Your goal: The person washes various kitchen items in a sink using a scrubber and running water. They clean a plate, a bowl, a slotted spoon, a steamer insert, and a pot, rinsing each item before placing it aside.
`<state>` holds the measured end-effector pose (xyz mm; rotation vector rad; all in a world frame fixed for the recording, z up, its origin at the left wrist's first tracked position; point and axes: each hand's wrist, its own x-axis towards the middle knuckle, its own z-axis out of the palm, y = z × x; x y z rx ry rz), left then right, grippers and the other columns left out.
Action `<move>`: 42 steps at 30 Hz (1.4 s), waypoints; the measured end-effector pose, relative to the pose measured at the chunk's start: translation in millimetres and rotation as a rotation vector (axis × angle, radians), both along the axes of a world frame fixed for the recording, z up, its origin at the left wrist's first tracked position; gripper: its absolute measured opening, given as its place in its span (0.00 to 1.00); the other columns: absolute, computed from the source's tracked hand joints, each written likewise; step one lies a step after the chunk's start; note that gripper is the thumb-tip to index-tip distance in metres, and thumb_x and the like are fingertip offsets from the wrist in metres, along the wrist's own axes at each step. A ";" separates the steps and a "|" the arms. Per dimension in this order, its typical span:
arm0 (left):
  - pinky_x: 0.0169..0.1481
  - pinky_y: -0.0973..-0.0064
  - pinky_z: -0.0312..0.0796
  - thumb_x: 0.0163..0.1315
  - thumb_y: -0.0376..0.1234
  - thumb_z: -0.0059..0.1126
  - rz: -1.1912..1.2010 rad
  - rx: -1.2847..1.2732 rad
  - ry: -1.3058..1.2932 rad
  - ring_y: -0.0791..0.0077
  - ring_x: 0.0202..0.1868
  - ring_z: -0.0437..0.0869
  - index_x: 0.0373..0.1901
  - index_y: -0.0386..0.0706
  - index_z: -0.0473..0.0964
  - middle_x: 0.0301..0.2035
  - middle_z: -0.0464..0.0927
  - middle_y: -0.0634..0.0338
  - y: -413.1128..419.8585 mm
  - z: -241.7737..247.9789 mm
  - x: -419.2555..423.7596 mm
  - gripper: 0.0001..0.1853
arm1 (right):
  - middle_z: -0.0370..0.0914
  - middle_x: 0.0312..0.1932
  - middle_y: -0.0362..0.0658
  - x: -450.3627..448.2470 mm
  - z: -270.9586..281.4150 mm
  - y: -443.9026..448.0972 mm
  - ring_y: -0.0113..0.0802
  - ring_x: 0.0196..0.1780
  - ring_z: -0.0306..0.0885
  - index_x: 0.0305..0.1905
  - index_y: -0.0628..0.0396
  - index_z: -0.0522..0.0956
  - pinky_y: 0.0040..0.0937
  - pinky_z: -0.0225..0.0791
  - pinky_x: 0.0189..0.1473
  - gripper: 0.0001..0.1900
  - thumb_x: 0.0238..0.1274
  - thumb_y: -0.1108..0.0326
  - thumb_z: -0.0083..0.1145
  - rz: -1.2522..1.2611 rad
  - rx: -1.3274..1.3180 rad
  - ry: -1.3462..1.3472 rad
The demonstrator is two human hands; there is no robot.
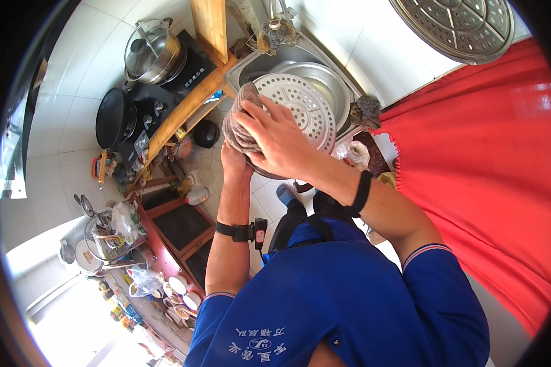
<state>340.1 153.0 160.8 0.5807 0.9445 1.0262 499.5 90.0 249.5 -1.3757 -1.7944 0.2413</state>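
Note:
A round, perforated metal steamer tray (pixel 308 103) is held tilted in front of me, over the near edge of the sink. My left hand (pixel 235 163) grips its left rim, with most of the fingers hidden behind the cloth and tray. My right hand (pixel 282 137) presses a bunched grey-brown cloth (pixel 242 121) against the same left rim. Its fingers are spread over the cloth and the tray's face. Below my right wrist, a dark curved handle (pixel 303 186) shows at the tray's lower side.
Behind the tray, a metal basin (pixel 340 87) sits in the steel sink (pixel 252 64). Left stands a black cooktop (pixel 140 108) with a lidded pot (pixel 149 55) and a frying pan (pixel 112 117). A red curtain (pixel 477 137) hangs right. Another perforated rack (pixel 459 27) is at upper right.

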 end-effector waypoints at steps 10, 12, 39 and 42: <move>0.66 0.55 0.76 0.80 0.42 0.38 0.054 -0.038 -0.071 0.52 0.63 0.80 0.73 0.40 0.66 0.64 0.76 0.49 1.4 -11.6 -16.4 0.26 | 0.62 0.78 0.46 -12.2 -14.9 -37.7 0.61 0.79 0.54 0.69 0.44 0.75 0.58 0.56 0.73 0.33 0.56 0.65 0.70 0.052 -0.101 -0.145; 0.67 0.51 0.75 0.80 0.44 0.34 0.116 -0.125 -0.124 0.49 0.63 0.80 0.72 0.40 0.67 0.64 0.76 0.48 3.4 -12.2 -18.1 0.27 | 0.62 0.79 0.45 -11.3 -19.6 -55.6 0.60 0.81 0.52 0.71 0.40 0.75 0.58 0.53 0.74 0.36 0.53 0.66 0.70 0.034 -0.114 -0.145; 0.59 0.59 0.81 0.82 0.49 0.40 0.078 -0.128 0.006 0.56 0.54 0.86 0.66 0.33 0.70 0.57 0.81 0.47 -0.8 13.8 -38.8 0.29 | 0.65 0.72 0.65 77.5 -80.2 6.2 0.66 0.73 0.62 0.73 0.60 0.68 0.55 0.57 0.76 0.31 0.63 0.71 0.53 -0.430 -0.299 0.136; 0.61 0.58 0.80 0.83 0.49 0.38 0.073 -0.167 0.095 0.55 0.56 0.85 0.68 0.33 0.69 0.58 0.80 0.47 -2.8 18.7 -39.7 0.29 | 0.64 0.74 0.64 77.0 -70.7 24.2 0.62 0.76 0.62 0.75 0.57 0.66 0.51 0.54 0.78 0.33 0.63 0.72 0.52 -0.371 -0.213 0.125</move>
